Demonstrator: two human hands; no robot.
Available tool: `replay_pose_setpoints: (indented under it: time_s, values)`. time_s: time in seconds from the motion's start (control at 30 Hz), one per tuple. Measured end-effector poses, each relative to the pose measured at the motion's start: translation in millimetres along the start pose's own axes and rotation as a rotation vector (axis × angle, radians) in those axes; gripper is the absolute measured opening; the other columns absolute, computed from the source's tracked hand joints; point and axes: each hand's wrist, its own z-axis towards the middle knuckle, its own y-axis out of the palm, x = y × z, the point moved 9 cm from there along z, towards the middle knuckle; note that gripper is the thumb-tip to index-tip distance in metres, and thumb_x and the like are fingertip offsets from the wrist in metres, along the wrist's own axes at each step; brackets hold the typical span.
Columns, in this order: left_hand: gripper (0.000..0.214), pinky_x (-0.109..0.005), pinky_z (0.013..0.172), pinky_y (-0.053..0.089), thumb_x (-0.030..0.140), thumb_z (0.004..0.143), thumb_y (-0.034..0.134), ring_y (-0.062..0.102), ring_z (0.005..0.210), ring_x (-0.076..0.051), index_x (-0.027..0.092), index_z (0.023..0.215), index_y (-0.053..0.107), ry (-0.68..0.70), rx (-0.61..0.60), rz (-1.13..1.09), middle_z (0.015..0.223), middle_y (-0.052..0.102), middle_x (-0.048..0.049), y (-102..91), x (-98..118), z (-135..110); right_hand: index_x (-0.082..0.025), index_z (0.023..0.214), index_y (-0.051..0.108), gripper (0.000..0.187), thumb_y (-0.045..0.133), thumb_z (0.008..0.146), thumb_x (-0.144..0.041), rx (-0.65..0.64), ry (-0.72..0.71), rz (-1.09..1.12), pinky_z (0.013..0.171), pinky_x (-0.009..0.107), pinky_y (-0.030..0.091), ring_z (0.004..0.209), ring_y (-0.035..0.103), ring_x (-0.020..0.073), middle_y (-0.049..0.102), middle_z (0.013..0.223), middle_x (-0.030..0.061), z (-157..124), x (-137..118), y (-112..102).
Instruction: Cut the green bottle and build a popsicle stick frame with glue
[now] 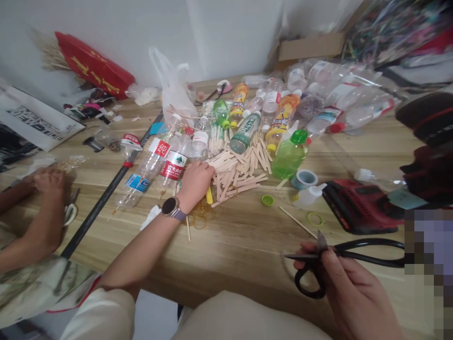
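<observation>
Right hand [357, 283] on the scissors [340, 248]; left hand [196, 184] at the pile of wooden sticks [244, 181].
Nearest, the right hand is closed around the scissors near their pivot, blades parted; one handle loop is cut off at the pixelated block [428, 269]. Farther in, the left hand lies back upward, fingers bent, at the pile's left edge; its fingertips are obscured, so whether it grips a stick cannot be told. Beyond, transparent bottles [341, 97] overlap, partly hiding one another.
</observation>
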Motion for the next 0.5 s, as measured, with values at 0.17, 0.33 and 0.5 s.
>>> replay_pose_setpoints:
  time_s: [0.17,0.33,0.5]
  values:
    - [0.021,-0.025,0.065,0.047,0.021,0.097,0.051,0.065,0.076,-0.016,0.021,0.094,0.072,0.133,-0.189,-0.304,0.083,0.071,0.0006,-4.1,55.7,-46.6,-0.02,0.077,0.074,0.047,0.056,0.088,-0.062,-0.106,-0.206,-0.193,0.069,0.024,0.057,0.076,0.071,0.0192,0.075,0.078,0.0073,3.9,-40.8,7.4]
    - [0.018,-0.022,0.063,0.049,0.019,0.094,0.058,0.065,0.072,-0.013,0.022,0.092,0.075,0.299,-0.346,-0.507,0.08,0.068,0.0011,24.5,128.8,-98.2,-0.019,0.09,0.074,0.048,0.049,0.093,-0.059,-0.253,-0.241,-0.41,0.042,0.023,0.043,0.048,0.057,0.0149,0.06,0.055,0.0006,9.8,-56.6,17.9]
    - [0.016,-0.036,0.083,0.052,0.02,0.094,0.059,0.06,0.095,-0.023,0.017,0.103,0.071,0.241,-0.238,-0.449,0.1,0.066,-0.0073,42.3,137.5,-106.2,-0.018,0.09,0.073,0.05,0.045,0.094,-0.058,-0.426,-0.215,-0.52,0.039,0.024,0.038,0.042,0.05,0.0137,0.058,0.053,0.0003,3.2,-46.7,29.0]
